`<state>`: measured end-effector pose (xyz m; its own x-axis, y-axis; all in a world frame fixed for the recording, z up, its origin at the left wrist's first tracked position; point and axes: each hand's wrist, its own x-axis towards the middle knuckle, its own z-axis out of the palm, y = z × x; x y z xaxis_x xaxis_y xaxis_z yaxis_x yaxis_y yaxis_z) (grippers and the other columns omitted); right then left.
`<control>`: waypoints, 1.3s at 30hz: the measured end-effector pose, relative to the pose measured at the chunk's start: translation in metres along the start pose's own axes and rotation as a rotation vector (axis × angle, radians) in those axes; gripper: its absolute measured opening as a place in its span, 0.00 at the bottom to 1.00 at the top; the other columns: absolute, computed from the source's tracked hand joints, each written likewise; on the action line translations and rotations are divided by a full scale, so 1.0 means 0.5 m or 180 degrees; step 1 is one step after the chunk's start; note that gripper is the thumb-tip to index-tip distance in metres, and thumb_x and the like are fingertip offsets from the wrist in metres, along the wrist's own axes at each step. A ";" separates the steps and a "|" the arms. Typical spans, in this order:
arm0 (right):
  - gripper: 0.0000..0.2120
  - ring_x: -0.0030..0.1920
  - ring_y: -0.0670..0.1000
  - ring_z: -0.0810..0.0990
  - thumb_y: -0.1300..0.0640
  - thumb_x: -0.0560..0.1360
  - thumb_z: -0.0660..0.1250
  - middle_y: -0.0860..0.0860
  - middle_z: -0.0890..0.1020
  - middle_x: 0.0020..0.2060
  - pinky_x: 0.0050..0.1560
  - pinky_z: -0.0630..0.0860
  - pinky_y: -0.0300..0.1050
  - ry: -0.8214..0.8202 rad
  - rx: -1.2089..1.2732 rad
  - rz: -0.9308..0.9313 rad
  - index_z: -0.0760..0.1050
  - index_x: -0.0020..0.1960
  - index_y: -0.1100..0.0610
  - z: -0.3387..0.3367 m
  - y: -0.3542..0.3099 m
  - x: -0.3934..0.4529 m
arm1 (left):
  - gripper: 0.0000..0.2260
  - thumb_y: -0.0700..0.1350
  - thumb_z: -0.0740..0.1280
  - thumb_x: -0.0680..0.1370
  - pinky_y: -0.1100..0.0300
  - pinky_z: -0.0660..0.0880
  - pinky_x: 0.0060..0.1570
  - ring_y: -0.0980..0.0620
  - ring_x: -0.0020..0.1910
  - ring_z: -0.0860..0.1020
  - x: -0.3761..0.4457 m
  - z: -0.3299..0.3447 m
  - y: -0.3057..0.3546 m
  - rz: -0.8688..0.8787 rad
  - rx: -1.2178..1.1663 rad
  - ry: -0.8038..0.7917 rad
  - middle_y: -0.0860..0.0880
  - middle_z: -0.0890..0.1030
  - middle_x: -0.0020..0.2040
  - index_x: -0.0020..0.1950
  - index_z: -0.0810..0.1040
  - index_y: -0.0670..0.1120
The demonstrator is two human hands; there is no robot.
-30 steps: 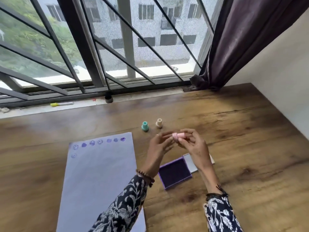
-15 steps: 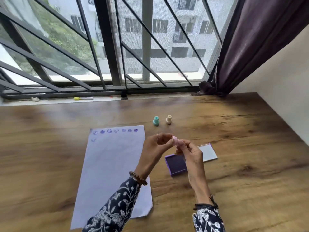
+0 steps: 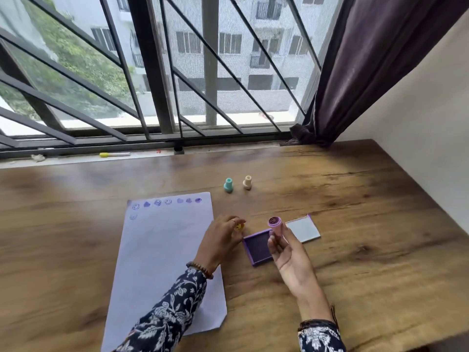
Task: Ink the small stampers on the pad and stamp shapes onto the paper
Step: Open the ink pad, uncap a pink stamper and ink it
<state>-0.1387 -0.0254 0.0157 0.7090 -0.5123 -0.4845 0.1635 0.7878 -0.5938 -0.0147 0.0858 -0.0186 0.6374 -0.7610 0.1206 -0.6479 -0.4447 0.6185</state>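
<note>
wooden table (image 3: 355,212) — right hand (image 3: 289,252) grips stamper (image 3: 275,224)

pink stamper (image 3: 276,224) face-up (inked), purple pad (image 3: 258,246) open

1. The paper (image 3: 162,262) lies on the table (image 3: 368,224), at 9 o'clock of the ink pad (image 3: 257,246).
2. The pad's lid (image 3: 303,228) lies at 2 o'clock of the pad, touching it.
3. Two stampers (image 3: 228,185) (image 3: 247,182) stand side by side at 12 o'clock of the pad, beyond the paper's far right corner.
4. A row of stamped marks (image 3: 166,201) runs along the paper's far edge.
</note>
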 end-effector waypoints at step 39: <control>0.07 0.47 0.55 0.78 0.59 0.74 0.63 0.55 0.80 0.47 0.45 0.72 0.46 0.0239 -0.5661 -0.1687 0.78 0.49 0.58 0.012 0.012 -0.011 | 0.33 0.64 0.71 0.64 0.56 0.44 0.74 0.51 0.76 0.47 -0.057 0.053 -0.041 0.0025 -0.0030 -0.0185 0.49 0.60 0.75 0.65 0.70 0.53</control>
<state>-0.1372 -0.0157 0.0187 0.7945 -0.6059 -0.0406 -0.5271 -0.6549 -0.5416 -0.0305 0.1040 -0.0553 0.6069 -0.7907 0.0803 -0.6486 -0.4344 0.6250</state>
